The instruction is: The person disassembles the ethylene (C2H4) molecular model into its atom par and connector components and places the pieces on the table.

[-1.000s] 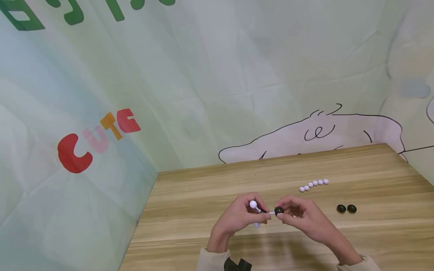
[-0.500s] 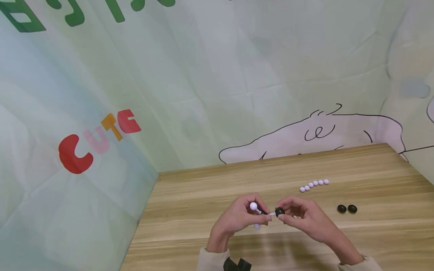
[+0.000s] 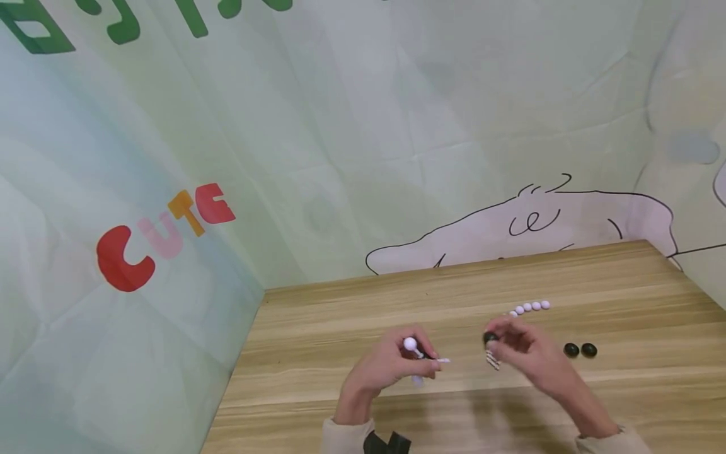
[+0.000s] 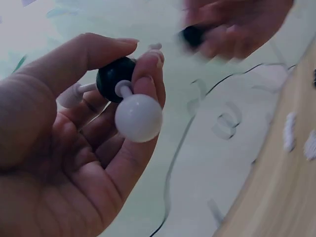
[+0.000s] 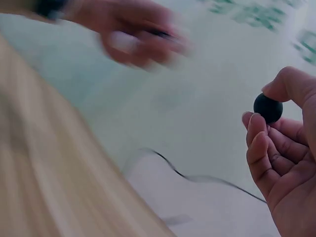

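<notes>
My left hand (image 3: pixel 388 366) pinches a molecular model: a black ball (image 4: pixel 111 81) with white pegs and white balls (image 4: pixel 138 118) on it. One white peg (image 3: pixel 444 360) sticks out to the right past the fingertips, with its end bare. To the right, my right hand (image 3: pixel 535 360) pinches a loose black ball (image 5: pixel 268 108) between thumb and fingertips. A gap separates the two hands above the table. In the left wrist view the right hand is blurred, and in the right wrist view the left hand is blurred.
A row of several white balls (image 3: pixel 528 307) lies on the wooden table (image 3: pixel 317 328), partly behind my right hand. Two black balls (image 3: pixel 580 350) sit to its right. Several white pegs (image 3: pixel 492 361) lie below the right fingers. A printed cloth backdrop (image 3: pixel 340 157) rises behind the table.
The hands were together with the right black ball on the model's white peg. Now that ball is off the peg; my right hand has moved right with it, and the left slightly left.
</notes>
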`<state>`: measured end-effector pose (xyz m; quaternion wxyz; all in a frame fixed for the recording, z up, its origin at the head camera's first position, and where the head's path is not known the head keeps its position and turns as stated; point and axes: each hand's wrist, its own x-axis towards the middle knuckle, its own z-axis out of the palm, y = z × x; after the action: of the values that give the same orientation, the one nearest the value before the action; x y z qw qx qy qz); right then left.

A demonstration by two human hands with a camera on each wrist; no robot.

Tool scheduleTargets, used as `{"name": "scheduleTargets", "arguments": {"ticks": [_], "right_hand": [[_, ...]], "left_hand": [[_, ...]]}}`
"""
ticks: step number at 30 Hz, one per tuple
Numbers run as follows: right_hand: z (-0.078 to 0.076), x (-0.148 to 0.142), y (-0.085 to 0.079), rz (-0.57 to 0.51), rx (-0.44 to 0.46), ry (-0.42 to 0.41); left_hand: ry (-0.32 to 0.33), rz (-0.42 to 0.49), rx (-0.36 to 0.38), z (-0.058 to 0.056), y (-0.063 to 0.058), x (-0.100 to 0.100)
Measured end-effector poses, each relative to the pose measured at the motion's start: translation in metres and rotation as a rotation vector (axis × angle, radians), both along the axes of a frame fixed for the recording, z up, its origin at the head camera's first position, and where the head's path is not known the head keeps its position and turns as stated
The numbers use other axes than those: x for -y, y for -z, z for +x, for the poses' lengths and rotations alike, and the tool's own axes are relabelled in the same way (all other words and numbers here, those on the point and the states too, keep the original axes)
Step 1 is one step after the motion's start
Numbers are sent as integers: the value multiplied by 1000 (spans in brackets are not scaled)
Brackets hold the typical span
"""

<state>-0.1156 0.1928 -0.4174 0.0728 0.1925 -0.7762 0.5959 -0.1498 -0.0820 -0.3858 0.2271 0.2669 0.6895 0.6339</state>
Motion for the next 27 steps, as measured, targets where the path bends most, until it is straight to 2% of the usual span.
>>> {"name": "scheduleTargets", "arguments": {"ticks": [3, 5, 10, 14, 19, 23, 27], "right_hand": [[-3, -36, -1, 34, -1, 143], [-4, -55, -1, 83, 5, 204], [-6, -75, 6, 234, 35, 322], [-7, -87, 17, 368, 23, 393], [-9, -107, 35, 550, 50, 451], [-11, -125, 46, 673, 132, 516], [-12, -141, 56, 727, 238, 542]], "left_hand": [[-96, -9, -40, -3, -2, 25], [-162, -25, -55, -4, -5, 38], [-257, -78, -27, -5, -8, 43], [-272, -109, -2, -6, -6, 39], [-256, -85, 12, -5, -4, 39], [-238, -60, 17, -3, -4, 39], [-220, -47, 23, -3, -2, 38]]}}
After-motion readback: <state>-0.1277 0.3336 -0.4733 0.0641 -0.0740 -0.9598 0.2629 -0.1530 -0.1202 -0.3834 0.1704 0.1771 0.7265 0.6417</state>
